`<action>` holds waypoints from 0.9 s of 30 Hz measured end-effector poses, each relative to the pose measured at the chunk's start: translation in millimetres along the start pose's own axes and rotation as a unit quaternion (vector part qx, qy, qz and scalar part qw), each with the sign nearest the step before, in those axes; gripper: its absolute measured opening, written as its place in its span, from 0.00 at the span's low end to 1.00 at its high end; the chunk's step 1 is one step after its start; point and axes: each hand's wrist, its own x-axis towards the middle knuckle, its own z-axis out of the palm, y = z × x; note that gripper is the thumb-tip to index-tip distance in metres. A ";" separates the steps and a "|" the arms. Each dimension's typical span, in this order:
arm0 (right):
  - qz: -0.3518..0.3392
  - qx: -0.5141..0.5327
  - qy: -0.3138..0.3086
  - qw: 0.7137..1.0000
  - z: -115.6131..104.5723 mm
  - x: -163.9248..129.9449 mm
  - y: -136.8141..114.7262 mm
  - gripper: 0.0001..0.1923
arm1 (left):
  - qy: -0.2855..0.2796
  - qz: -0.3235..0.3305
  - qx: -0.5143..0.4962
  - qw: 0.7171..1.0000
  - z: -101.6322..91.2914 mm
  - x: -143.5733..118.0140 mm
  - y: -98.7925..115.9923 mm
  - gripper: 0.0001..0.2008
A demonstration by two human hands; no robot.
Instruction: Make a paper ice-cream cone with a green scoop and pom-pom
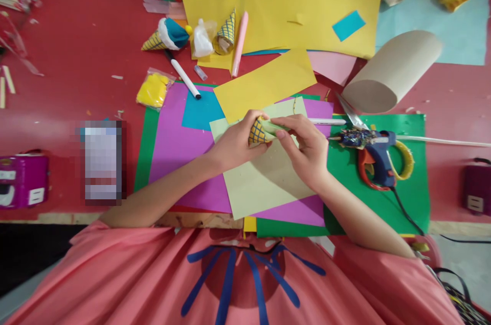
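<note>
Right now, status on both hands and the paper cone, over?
Left hand grips paper cone. Right hand pinches green paper at cone's mouth. Glue gun lies right, apart. Nothing in the way.

Left hand (233,143) & right hand (307,154) are pinching a small matt paper cone (259,132), yellow w/ blue grid lines. Matt coloured paper sheets (180,146) are lying under it. Right: glue gun (374,154) is showing glossy blue plastic. Far right: cardboard roll (391,72) is looking dull, smooth. Table (76,59) is looking smooth red.
</note>
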 end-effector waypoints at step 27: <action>-0.066 0.065 -0.122 0.988 -22.5 16.8 0.4 0.06 | -0.379 -0.215 -0.528 0.729 -12.7 6.7 1.4 0.18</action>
